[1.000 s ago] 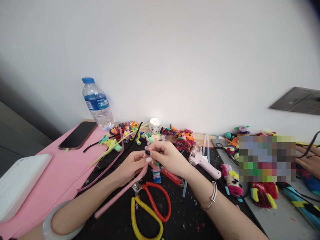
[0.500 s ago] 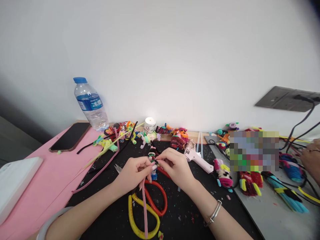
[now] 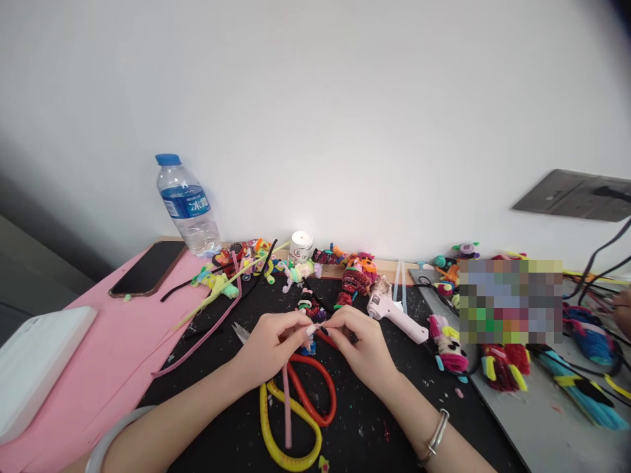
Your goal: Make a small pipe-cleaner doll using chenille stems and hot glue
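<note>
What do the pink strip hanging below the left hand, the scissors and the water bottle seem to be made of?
Pink strip: probably fuzzy fibre, matte with soft edges; any wire core is hidden.
Scissors: blades likely metal, grey with slight sheen; red and yellow handles probably smooth plastic, showing glossy highlights.
Water bottle: clear plastic, apparently, see-through and shiny.

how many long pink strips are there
2: one strip hangs below the left hand; the other strip curves left of the scissors. More may be hidden among the fuzzy figures.
</note>
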`<state>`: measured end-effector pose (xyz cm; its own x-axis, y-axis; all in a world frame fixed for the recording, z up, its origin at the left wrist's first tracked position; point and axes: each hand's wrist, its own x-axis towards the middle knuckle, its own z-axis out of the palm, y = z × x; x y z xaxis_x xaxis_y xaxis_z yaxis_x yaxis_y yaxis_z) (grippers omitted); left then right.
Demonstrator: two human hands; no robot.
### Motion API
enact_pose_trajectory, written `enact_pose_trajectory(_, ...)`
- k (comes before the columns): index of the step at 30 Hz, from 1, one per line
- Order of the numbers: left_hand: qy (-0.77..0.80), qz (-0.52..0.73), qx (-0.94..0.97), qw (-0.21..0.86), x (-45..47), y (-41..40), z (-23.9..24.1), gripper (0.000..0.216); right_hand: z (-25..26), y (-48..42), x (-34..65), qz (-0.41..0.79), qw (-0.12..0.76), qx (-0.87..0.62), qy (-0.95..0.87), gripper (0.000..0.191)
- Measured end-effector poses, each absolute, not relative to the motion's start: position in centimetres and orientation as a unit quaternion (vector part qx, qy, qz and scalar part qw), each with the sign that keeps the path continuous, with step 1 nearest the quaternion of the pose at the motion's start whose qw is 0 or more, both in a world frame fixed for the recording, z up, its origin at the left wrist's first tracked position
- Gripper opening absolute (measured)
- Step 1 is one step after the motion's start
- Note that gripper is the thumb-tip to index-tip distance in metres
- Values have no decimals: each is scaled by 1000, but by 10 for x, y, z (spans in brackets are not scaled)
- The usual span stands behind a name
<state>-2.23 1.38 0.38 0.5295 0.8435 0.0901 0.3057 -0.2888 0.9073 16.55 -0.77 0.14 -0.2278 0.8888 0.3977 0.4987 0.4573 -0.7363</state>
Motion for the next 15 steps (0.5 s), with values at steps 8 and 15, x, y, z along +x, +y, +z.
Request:
enact_pose_trajectory(8,352,354,798,339,-25,16,5,21,-2,-9,165,205,401,-423,-786,15)
enact_pose_trajectory(15,358,356,797,331,-24,19,-1,22,-2,-8,168,166,382,-415,-809,21)
